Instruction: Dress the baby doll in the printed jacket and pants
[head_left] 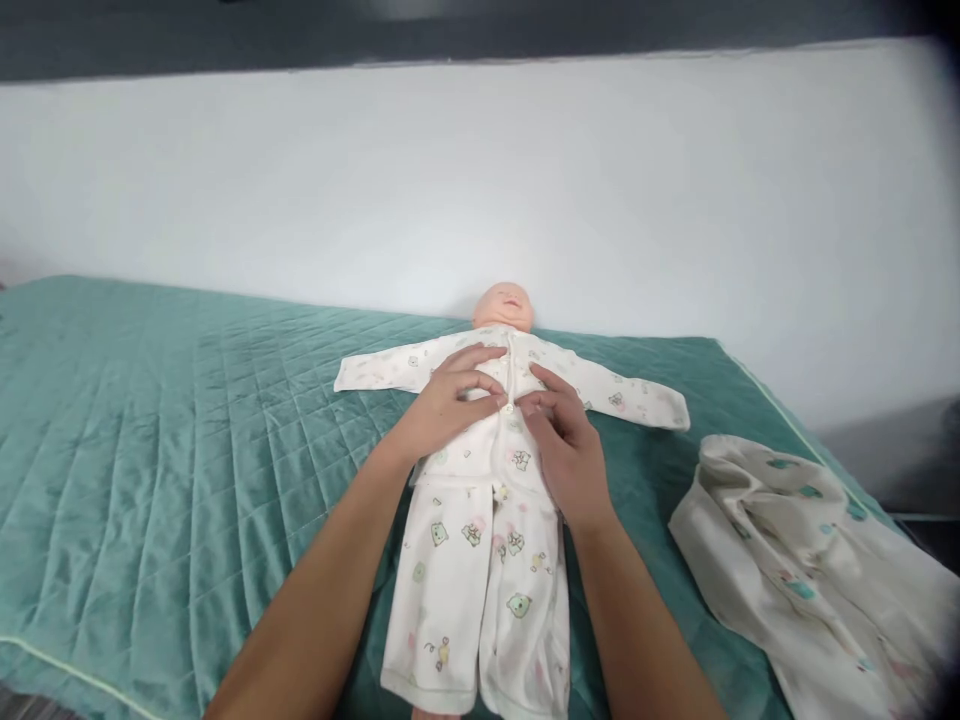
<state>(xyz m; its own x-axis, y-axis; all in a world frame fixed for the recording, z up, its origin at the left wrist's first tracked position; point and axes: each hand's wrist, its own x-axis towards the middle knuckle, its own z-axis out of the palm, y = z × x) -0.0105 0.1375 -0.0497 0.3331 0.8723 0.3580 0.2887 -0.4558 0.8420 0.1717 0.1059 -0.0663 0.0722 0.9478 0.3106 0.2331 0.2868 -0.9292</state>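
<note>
A baby doll (pixel 504 304) lies on its back, dressed in a white baby shirt (pixel 450 458) with small printed animals and matching trousers (pixel 442 600). Both sleeves stretch out to the sides. My left hand (pixel 454 398) rests on the chest, its thumb and index finger closed on the shirt's front edge beside a small button (pixel 510 408). From the other side, my right hand (pixel 564 435) pinches the cloth just right of that button. The front edges meet at the upper chest and part slightly near the hem.
The doll is on a green quilted bedspread (pixel 187 450), its head close to a white wall (pixel 375 190). A crumpled white printed cloth (pixel 787 560) lies at the right edge of the bed. A dark band (pixel 300 35) runs along the top of the view.
</note>
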